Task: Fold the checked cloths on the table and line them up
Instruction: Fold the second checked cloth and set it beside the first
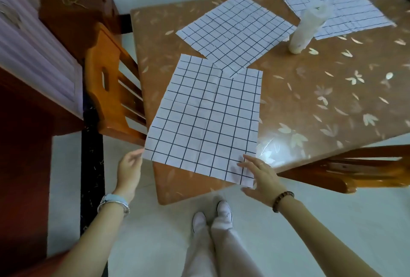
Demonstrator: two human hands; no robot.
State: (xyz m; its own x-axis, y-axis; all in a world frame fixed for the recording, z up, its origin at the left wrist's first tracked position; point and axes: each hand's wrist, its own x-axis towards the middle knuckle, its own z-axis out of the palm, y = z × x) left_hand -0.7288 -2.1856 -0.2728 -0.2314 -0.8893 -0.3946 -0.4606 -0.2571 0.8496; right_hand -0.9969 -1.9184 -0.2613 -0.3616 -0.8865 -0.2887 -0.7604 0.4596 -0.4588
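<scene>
— Where is the nearest checked cloth [204, 117]?
— Spread flat at the near left corner of the table [310, 99], its near edge past the table's rim.
— The left hand [129, 165]?
— Its fingertips meet the near left corner of the cloth. I cannot tell whether they pinch it.
— The right hand [260, 174]?
— Fingers straight and spread, lying on the near right corner.
— Others?
— A second cloth [237, 32] and a third cloth [346, 8] lie unfolded farther off.

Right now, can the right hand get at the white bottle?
Probably, with a lean: only bare table lies between the right hand and the bottle, though it stands well past the near cloth.
</scene>
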